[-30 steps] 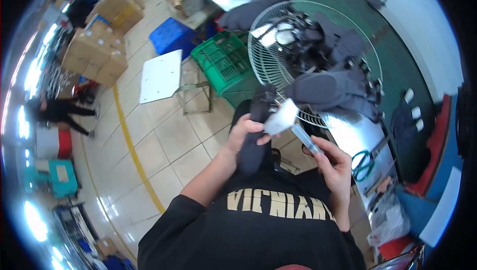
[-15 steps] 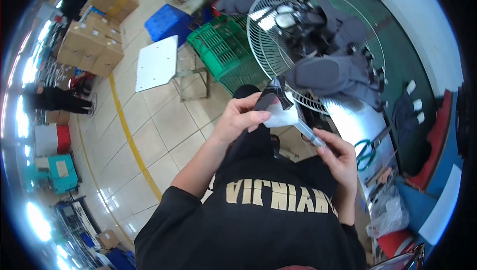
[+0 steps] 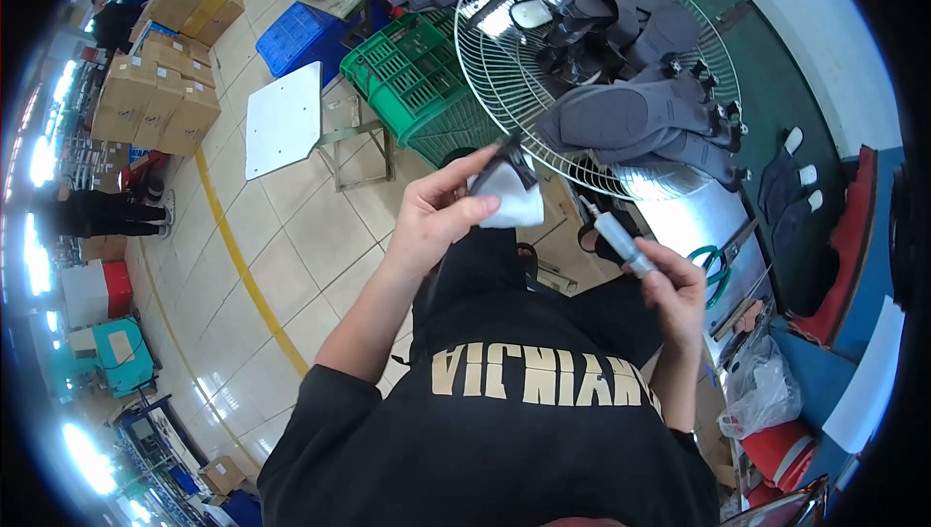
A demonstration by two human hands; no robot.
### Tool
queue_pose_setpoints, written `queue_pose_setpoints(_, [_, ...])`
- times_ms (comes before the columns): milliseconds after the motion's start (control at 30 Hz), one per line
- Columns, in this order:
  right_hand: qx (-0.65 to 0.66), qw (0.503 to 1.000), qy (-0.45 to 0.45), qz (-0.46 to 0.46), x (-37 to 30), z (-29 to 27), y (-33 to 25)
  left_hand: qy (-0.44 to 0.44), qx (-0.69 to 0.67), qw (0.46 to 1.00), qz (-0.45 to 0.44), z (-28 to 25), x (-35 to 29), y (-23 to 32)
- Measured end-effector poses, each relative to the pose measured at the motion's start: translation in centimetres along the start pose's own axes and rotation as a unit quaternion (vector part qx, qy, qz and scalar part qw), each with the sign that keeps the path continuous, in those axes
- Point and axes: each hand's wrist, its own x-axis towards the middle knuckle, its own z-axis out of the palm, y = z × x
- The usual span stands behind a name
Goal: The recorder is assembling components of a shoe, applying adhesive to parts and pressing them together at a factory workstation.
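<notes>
My left hand pinches a floppy piece with a black part and a white part, its kind not clear. The piece is up in front of my lap, near a round wire basket. In my right hand is a translucent syringe with a thin tip, tilted up and to the left. Syringe and piece are apart. Dark grey sandal-like shoe parts with black fittings lie in the basket.
Green-handled scissors and a clear plastic bag lie on my right. A green crate, a blue crate and a white-topped stool stand ahead to the left. Cardboard boxes are stacked farther off, near a person in dark clothes.
The syringe has drawn away from the piece, its tip now pointing up and to the left. My left hand has moved slightly left with the piece and turned it. The view has shifted a little.
</notes>
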Motion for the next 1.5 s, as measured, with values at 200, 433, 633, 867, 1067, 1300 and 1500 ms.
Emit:
queue_pose_setpoints(200, [-0.161, 0.979, -0.1, -0.072, 1.6, -0.3, -7.1, -0.13, 0.364, 0.915, 0.119, 0.6, -0.3, 0.1])
queue_pose_setpoints(433, [-0.249, 0.946, -0.143, -0.151, 2.8, 2.8, -8.0, -0.126, 0.498, 0.844, 0.154, 2.0, -1.0, 0.3])
queue_pose_setpoints(633, [-0.285, 0.932, -0.16, -0.159, 2.9, 3.4, -8.2, -0.124, 0.516, 0.832, 0.162, 2.0, -1.1, 0.2])
queue_pose_setpoints(867, [-0.322, 0.917, -0.169, -0.164, 2.9, 3.4, -8.4, -0.136, 0.507, 0.84, 0.135, 2.1, -0.9, 0.3])
queue_pose_setpoints(1067, [-0.306, 0.918, -0.164, -0.193, 3.1, 2.6, -8.0, -0.172, 0.467, 0.859, 0.118, 1.8, -0.4, 0.1])
queue_pose_setpoints(1300, [-0.301, 0.922, -0.195, -0.15, 3.4, 1.7, -8.4, -0.206, 0.395, 0.891, 0.093, 1.5, 0.0, -0.4])
queue_pose_setpoints(1500, [-0.297, 0.921, -0.193, -0.16, 3.9, 1.0, -8.1, -0.23, 0.376, 0.897, 0.038, 1.5, 0.2, -0.2])
